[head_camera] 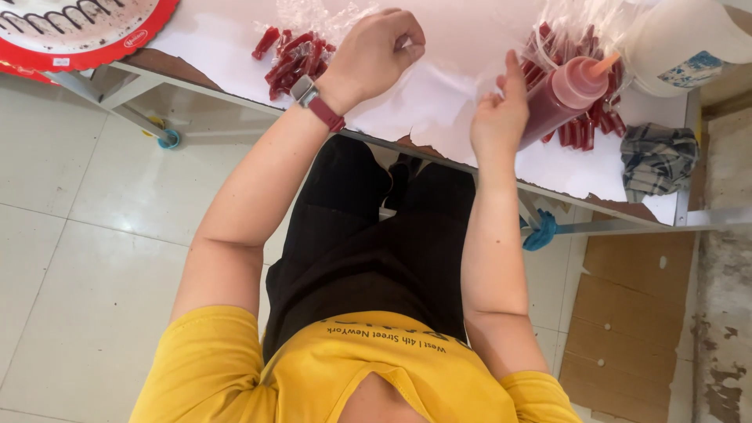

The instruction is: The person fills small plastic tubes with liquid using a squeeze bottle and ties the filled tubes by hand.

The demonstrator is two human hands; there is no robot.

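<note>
On white-covered table (439, 102) (tiled floor below), left hand (376, 51) fingers curled together, right hand (501, 117) fingers apart.

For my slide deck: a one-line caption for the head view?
Left hand and right hand handle clear film beside a red squeeze bottle.

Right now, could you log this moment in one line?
left hand: at clear plastic | right hand: beside red squeeze bottle | table: red sachets

Small home-style food-packing workshop: metal-framed table (235, 92) covered in white paper, piles of red-filled sachets (291, 55) left and right, red sauce squeeze bottle (560, 100) far right, tiled floor (86, 258), flattened cardboard (627, 313) near right.
</note>
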